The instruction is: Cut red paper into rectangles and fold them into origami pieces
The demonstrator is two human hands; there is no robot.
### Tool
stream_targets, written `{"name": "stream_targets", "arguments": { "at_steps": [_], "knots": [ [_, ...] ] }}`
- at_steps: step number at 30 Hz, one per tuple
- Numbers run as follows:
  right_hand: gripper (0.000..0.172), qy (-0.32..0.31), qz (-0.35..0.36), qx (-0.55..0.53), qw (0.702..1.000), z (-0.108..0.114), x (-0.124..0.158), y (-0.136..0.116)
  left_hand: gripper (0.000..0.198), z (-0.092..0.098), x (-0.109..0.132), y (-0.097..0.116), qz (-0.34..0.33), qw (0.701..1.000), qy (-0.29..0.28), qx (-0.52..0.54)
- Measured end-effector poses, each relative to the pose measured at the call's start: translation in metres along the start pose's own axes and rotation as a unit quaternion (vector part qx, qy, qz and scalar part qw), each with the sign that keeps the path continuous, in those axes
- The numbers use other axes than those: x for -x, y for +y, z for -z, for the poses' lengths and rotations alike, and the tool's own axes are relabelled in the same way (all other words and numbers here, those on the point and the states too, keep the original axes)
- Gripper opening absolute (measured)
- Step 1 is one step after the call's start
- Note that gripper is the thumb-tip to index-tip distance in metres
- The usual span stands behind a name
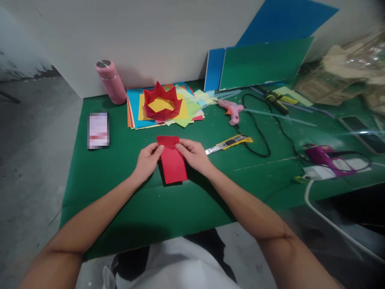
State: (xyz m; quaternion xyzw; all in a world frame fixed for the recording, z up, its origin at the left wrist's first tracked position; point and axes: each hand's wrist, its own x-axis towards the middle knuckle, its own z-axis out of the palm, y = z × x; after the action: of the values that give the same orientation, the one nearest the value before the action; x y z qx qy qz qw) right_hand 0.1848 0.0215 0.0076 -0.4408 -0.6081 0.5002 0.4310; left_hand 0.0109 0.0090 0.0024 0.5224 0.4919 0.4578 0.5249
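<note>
A folded strip of red paper (pixel 174 166) is held between my two hands, just above the green tabletop. My left hand (pixel 148 159) pinches its left edge near the top, thumb on the front face. On the opposite edge my right hand (pixel 194 154) grips it the same way, with the fingers behind the paper. A crease crosses the strip near its upper end. Beyond my hands, a pointed red paper crown (pixel 162 111) rests on a stack of coloured paper sheets (pixel 134 110). To the right of my right hand lies a yellow box cutter (pixel 231 142) with its blade out.
A pink bottle (pixel 112 84) and a blurred-out phone-shaped object (pixel 98 130) stand left. Right are a pink glue gun (pixel 233 110) with a black cord, clear glue sticks, a screwdriver (pixel 276 103), a phone (pixel 362 132) and a white power strip (pixel 320 171). Green board (pixel 264 66) leans on the wall.
</note>
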Motion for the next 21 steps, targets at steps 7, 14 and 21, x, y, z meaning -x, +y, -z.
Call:
{"name": "stream_targets", "arguments": {
  "at_steps": [7,14,21],
  "knots": [
    [0.035,-0.061,-0.020,-0.042,0.997,-0.0052,0.0021,-0.0021,0.035,-0.0019,0.0023,-0.0065,-0.071,0.984,0.054,-0.153],
    [0.041,-0.138,-0.114,-0.217,0.960,0.0028,0.0020,-0.0022,0.033,-0.0010,0.0029,-0.0030,-0.050,0.995,0.003,-0.084],
    [0.034,-0.112,-0.120,-0.223,0.961,0.0006,0.0013,0.0031,0.026,-0.0006,0.0023,-0.0051,-0.071,0.984,0.055,-0.152]
  ]
}}
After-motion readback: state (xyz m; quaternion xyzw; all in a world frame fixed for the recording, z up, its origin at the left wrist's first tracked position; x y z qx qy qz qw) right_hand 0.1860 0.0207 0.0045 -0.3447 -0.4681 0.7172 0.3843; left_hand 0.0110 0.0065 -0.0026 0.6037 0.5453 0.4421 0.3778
